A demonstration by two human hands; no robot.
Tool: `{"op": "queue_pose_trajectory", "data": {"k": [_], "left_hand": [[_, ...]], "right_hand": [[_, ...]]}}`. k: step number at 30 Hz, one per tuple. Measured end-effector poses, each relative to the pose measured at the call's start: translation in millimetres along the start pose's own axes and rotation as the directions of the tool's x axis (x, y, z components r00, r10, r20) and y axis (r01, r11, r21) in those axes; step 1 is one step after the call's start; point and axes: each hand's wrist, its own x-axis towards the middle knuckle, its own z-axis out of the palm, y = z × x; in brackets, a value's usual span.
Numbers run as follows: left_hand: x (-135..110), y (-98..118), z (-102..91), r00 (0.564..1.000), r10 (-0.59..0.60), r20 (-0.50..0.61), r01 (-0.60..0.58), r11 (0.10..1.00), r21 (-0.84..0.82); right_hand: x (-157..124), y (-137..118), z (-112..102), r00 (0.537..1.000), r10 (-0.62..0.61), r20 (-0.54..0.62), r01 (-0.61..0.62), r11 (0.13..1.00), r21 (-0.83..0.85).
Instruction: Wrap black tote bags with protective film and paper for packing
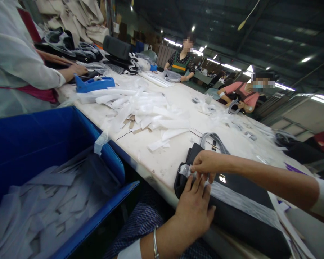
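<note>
A black bag [248,223] lies at the table's near edge, with a translucent white strip [243,201] along it and a film-wrapped handle [214,138] beyond. My right hand [212,163] reaches in from the right, its thumb and fingers closed in a pinch on a crumpled piece of white wrapping [185,170] at the bag's left end. Just below it, my left hand [193,207], with a bangle at the wrist, rests its outstretched fingers on the bag beside the wrapping. Its fingertips are close to the right hand's and partly overlap there.
A blue bin [97,131] with white strips stands at the left. Loose white foam strips [151,111] cover the table's middle, near a blue tape dispenser [94,84]. One co-worker's hand [77,71] is at the left; two more people work across the table [175,97].
</note>
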Motion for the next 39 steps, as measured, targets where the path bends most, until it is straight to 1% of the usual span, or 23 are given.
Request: {"op": "queue_pose_trajectory", "data": {"k": [4,8,12,14,17,21,23,26,28,29,31,33,37,39], "left_hand": [[0,1,1.1,1.0,-0.001,0.003,0.001,1.0,-0.003],[0,1,0.0,1.0,0.006,0.004,-0.006,1.0,0.007],[0,0,-1.7,1.0,0.021,0.007,-0.022,0.999,0.031],[-1,0,-1.5,1.0,0.026,0.007,-0.026,0.999,0.041],[-1,0,-0.3,1.0,0.028,0.014,-0.029,0.998,0.049],[-1,-1,1.2,0.999,0.029,0.029,-0.031,0.998,0.056],[0,-1,0.6,0.999,0.032,0.039,-0.034,0.998,0.06],[1,-2,-2.3,0.998,0.042,0.052,-0.045,0.997,0.057],[2,-2,-4.2,0.997,0.053,0.053,-0.055,0.997,0.049],[2,-2,-4.8,0.997,0.057,0.051,-0.059,0.997,0.045],[1,-3,-5.1,0.997,0.059,0.044,-0.061,0.997,0.037],[1,-3,-4.5,0.998,0.06,0.035,-0.061,0.998,0.025],[0,-5,-3.0,0.998,0.069,0.005,-0.069,0.997,-0.024],[-1,-7,-3.0,0.997,0.078,-0.015,-0.079,0.995,-0.055]], "right_hand": [[-2,6,0,0.999,-0.002,0.037,-0.001,0.998,0.057],[-5,14,-1,0.994,-0.025,0.11,0.008,0.989,0.147],[-5,23,-1,0.992,-0.033,0.121,0.004,0.972,0.237],[-5,27,-1,0.99,-0.069,0.122,0.034,0.963,0.266],[-5,33,0,0.99,-0.119,0.076,0.095,0.959,0.267],[-2,39,2,0.986,-0.161,-0.036,0.164,0.975,0.152],[1,43,5,0.982,-0.179,-0.059,0.186,0.974,0.131],[5,50,9,0.981,-0.186,-0.047,0.192,0.953,0.234],[7,53,11,0.978,-0.194,-0.071,0.207,0.931,0.302],[8,55,12,0.975,-0.202,-0.095,0.222,0.925,0.31],[10,57,13,0.964,-0.226,-0.143,0.258,0.927,0.272],[11,57,13,0.957,-0.235,-0.167,0.268,0.941,0.208],[10,53,12,0.955,-0.242,-0.17,0.265,0.955,0.131],[9,51,12,0.948,-0.265,-0.175,0.283,0.955,0.088]]}}
